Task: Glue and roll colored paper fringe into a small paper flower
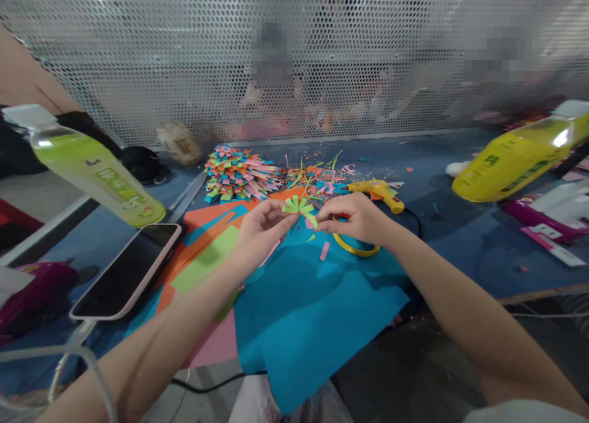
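Between my two hands is a light-green paper flower [298, 206] with several narrow petals spread out. My left hand [264, 227] pinches it from the left between thumb and fingers. At its lower right, one green strip is pinched by my right hand [356, 217]. Scissors with a yellow handle [361, 250] lie just below my right hand, their blades hidden. Under both hands are large blue sheets [317, 306], with small pink and green paper bits on top. Orange, green [202, 260] and pink sheets lie beneath my left forearm.
Behind my hands stands a heap of multicoloured fringed paper [234, 173] beside loose scraps [317, 176]. A yellow glue gun [380, 193] lies right of them. A phone [129, 273] and drink bottles [92, 171] [518, 156] stand at the sides. A perforated metal panel [345, 61] closes the back.
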Available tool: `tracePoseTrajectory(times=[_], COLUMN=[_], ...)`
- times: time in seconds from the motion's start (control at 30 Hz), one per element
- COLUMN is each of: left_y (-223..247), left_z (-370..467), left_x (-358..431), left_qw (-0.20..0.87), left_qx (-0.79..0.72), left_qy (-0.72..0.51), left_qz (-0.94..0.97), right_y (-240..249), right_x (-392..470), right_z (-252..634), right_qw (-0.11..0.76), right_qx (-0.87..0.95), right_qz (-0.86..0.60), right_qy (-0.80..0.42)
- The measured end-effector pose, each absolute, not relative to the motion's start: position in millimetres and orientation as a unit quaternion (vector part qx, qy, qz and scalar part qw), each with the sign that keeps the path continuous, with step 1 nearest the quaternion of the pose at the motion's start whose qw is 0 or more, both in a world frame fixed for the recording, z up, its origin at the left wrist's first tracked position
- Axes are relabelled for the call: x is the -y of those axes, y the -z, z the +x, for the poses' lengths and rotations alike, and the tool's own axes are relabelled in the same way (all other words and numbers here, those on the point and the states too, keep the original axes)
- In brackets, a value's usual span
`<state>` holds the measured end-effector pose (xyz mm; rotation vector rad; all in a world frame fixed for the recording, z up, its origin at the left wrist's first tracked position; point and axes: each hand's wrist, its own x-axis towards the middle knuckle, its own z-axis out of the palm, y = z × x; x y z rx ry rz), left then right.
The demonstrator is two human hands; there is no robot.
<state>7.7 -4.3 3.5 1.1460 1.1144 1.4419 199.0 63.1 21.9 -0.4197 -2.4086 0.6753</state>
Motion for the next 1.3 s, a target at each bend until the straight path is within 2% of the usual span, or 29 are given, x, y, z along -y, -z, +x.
tracePoseTrajectory(times=[0.63,1.3], left_y=[-1.3,9.2], left_z=[10.5,3.2], left_x=[10.4,9.7], left_qw=[0.478,0.408], left_qx=[-0.414,-0.433], left_qy=[-0.583,-0.54], left_qz=[0.511,0.595], right_y=[-23.1,-22.3], right_x=[-58.8,-58.8], right_z=[195.7,197.6], right_qw=[0.313,0.306], right_qx=[0.908,0.912], right_qz=[-0.171,-0.182], right_qy=[-0.22,-0.204])
